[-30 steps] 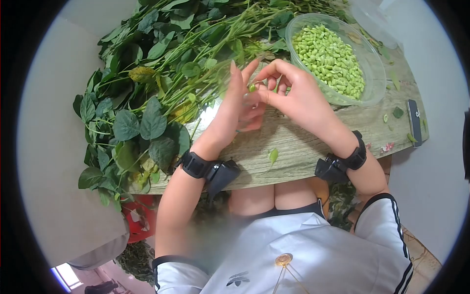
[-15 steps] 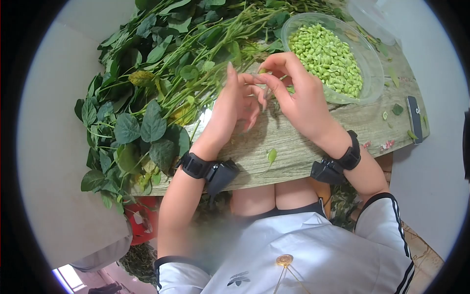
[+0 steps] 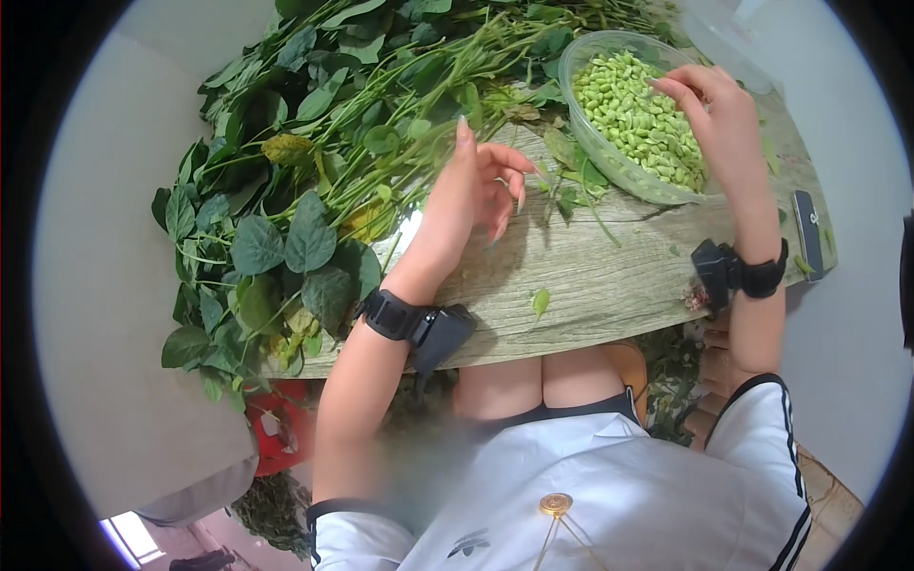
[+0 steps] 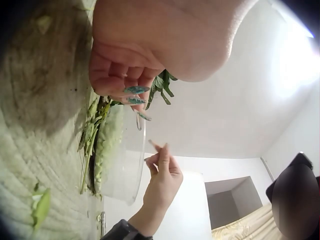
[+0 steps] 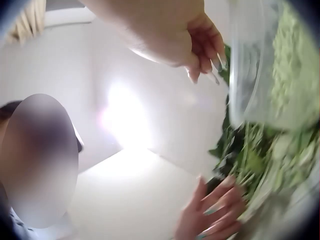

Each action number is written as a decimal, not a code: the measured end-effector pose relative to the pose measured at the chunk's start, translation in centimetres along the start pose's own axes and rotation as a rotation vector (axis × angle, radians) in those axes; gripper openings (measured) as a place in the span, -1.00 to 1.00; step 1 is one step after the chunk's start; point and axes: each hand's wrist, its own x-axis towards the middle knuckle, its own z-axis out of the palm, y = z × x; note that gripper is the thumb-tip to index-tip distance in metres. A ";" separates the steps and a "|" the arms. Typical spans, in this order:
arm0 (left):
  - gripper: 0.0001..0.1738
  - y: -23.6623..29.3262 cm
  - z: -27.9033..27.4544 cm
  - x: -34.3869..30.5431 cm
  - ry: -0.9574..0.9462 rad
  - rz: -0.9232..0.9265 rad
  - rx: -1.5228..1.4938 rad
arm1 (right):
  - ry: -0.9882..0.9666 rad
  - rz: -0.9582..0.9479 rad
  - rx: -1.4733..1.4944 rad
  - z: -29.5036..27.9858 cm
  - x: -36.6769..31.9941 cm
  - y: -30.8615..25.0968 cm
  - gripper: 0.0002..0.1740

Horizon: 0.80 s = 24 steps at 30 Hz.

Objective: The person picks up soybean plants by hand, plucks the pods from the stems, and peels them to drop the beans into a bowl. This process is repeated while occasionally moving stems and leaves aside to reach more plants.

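The right hand [image 3: 725, 124] is above the right side of a clear plastic bowl [image 3: 590, 152] of shelled green beans [image 3: 633, 109]. Its thumb and forefinger are close together; whether anything is between them cannot be made out. Over the wood-patterned table, left of the bowl, the left hand [image 3: 468, 195] hangs with fingers loosely bent and thumb raised, holding nothing visible. In the left wrist view its painted nails [image 4: 136, 95] show beside the bowl wall [image 4: 131, 165]. The right wrist view shows the right hand [image 5: 200, 47] next to the bowl [image 5: 242, 75].
Leafy stalks [image 3: 314, 143] cover the table's left and back. Scraps of leaf [image 3: 581, 181] lie between the left hand and the bowl, and one small green piece [image 3: 541, 303] is near the front edge. A dark phone-like object [image 3: 808, 233] rests at the right edge.
The right hand has left the left hand's fingertips and moved right and up, over the bowl. The left hand has stayed nearly in place.
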 end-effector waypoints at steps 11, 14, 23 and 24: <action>-0.06 0.2 -0.1 -0.2 0.002 -0.017 0.073 | -0.479 0.255 0.380 0.6 0.3 3.7 -0.56; -0.07 0.0 -0.2 -0.1 0.001 -0.017 0.061 | -0.528 0.267 0.364 0.5 1.0 4.5 -0.56; -0.08 0.2 -0.1 -0.3 -0.003 -0.018 0.051 | 0.189 0.381 1.171 -6.9 -2.0 0.5 -0.69; -0.09 0.2 0.0 -0.3 0.000 -0.019 0.041 | 0.176 0.375 1.168 -7.7 -2.2 0.1 -0.69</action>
